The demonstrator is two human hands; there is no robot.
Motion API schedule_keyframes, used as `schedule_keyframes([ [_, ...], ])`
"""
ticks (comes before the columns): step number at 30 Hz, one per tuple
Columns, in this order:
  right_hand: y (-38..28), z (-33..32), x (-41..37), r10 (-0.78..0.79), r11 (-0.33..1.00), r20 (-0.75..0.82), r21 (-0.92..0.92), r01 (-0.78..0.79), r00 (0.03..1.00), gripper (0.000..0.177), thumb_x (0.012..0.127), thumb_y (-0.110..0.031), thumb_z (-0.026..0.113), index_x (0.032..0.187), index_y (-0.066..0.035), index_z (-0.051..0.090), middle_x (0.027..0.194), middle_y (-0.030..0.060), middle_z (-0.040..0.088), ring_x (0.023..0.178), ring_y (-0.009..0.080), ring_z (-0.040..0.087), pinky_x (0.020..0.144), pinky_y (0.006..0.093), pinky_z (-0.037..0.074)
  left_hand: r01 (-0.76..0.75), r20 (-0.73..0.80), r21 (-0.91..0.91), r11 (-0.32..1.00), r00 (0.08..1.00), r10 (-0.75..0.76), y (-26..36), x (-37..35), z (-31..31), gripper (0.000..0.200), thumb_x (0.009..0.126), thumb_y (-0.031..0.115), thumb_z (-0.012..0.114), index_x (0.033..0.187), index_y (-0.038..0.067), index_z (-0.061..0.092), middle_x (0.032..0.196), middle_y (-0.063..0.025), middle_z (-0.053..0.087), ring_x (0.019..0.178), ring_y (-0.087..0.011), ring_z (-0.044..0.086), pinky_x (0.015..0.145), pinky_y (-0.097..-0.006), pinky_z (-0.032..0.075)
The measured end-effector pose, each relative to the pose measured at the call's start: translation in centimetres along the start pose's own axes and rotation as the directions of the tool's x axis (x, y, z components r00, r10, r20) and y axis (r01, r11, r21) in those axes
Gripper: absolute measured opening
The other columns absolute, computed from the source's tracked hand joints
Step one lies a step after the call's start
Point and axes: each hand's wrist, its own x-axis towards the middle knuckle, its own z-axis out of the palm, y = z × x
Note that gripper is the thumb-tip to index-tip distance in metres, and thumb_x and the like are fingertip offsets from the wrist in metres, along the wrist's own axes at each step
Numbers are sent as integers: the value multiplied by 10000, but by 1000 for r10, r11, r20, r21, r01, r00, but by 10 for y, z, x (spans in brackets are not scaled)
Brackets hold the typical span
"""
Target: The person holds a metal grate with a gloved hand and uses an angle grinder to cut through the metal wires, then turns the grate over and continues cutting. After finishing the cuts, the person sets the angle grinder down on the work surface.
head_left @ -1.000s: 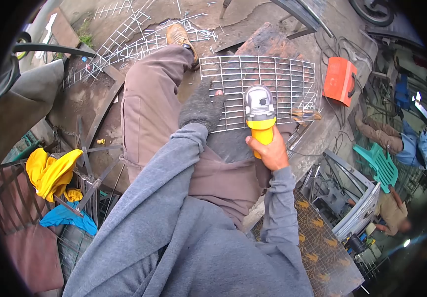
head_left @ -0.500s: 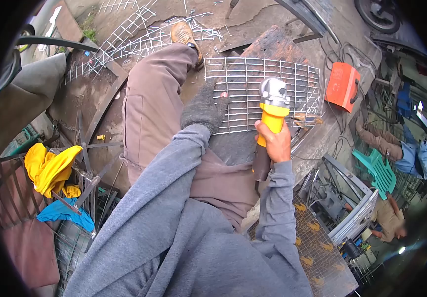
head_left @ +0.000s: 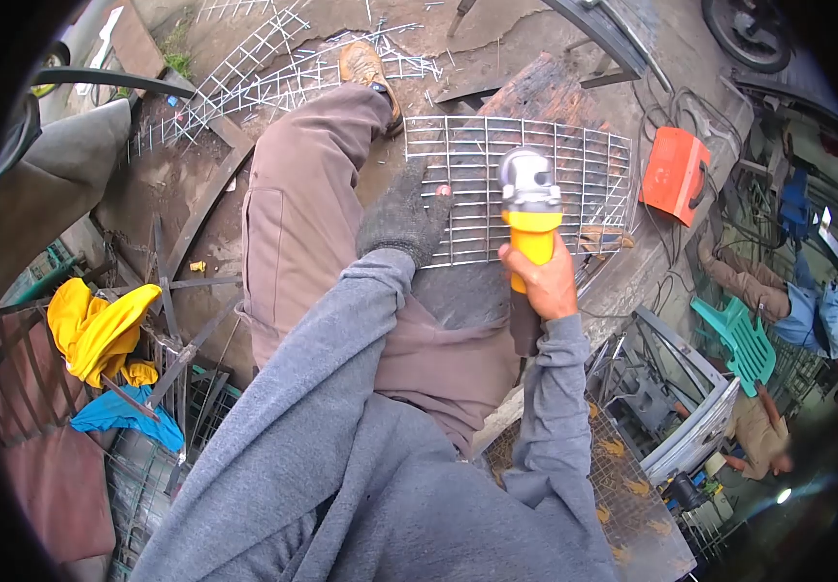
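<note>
My right hand (head_left: 545,278), bare, wraps round the yellow body of an angle grinder (head_left: 533,221). The grinder's metal head sits over the middle of a wire mesh panel (head_left: 465,199), overlapping its bars in this view. At the panel's left edge, my left hand (head_left: 404,215) wears a dark grey knitted glove with the thumb tip bare. It is closed on the mesh, the thumb lying on top and the other fingers hidden beneath. Under the far side of the panel lies a worn wooden board (head_left: 547,92).
An orange machine box (head_left: 674,177) with cables stands right of the mesh. Cut mesh strips (head_left: 230,82) and wire offcuts litter the ground ahead. Yellow cloth (head_left: 98,330) and blue cloth (head_left: 128,417) lie on metal frames at left. A green plastic chair (head_left: 737,339) and two people are at right.
The grinder's head has shifted slightly left over the mesh, and its rear end has swung a little right with my right hand. My left hand keeps its hold.
</note>
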Motion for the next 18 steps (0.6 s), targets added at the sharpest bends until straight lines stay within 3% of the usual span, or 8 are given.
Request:
schedule_keyframes([
  [1,-2,2,2,84,985,-6,154,-82,996,430,836,-206,793,1164,-6,600,891,55,666,677,153,650,634,316,532,8,2,12,1000,1000,-8,0,1,0,610,981,517,581,1476,173,490,1405,-190,606,1276,-388,594,1080,-482,453],
  [6,-10,7,14,79,980,34,178,-84,996,424,817,-242,821,1112,-14,620,891,62,686,701,154,662,658,319,548,25,16,4,1000,1000,-25,3,2,-1,601,979,508,588,1472,178,493,1402,-188,610,1268,-390,599,1081,-479,455],
  [8,3,9,20,-121,992,-17,-22,120,993,407,824,-221,813,1112,-16,611,873,60,682,690,148,663,646,319,548,15,22,-16,1000,1000,-15,0,4,0,603,979,506,588,1477,180,490,1405,-186,609,1262,-389,605,1074,-482,460],
  [10,-3,8,23,-30,999,-6,29,30,1000,438,813,-247,823,1117,-8,617,915,77,697,733,171,679,693,337,557,23,23,18,1000,999,-23,1,4,0,603,980,503,589,1478,178,489,1406,-186,609,1261,-386,608,1073,-481,462],
  [12,-14,10,24,142,956,-28,262,-130,989,505,790,-306,841,1129,4,631,981,102,714,811,206,690,778,356,555,29,24,57,998,999,-30,2,2,-1,604,981,499,591,1480,175,488,1406,-186,609,1260,-382,610,1073,-481,463],
  [14,-14,8,27,145,961,-9,241,-139,989,508,791,-314,841,1129,4,633,998,105,709,804,213,690,762,354,560,60,36,49,997,997,-62,6,2,-3,614,981,499,592,1485,164,484,1412,-179,608,1264,-372,611,1074,-476,462],
  [16,-6,6,31,-30,999,70,30,28,997,474,816,-269,826,1147,-6,611,945,79,684,716,185,675,659,324,563,48,29,31,998,998,-49,2,3,1,616,981,500,593,1486,165,484,1414,-176,608,1265,-371,611,1074,-475,463],
  [18,-6,6,32,-55,998,54,-14,56,997,453,823,-243,823,1147,-15,604,935,68,673,666,162,662,602,301,552,46,16,9,999,999,-47,0,4,1,618,980,501,594,1487,166,483,1416,-173,608,1266,-369,610,1074,-474,463],
])
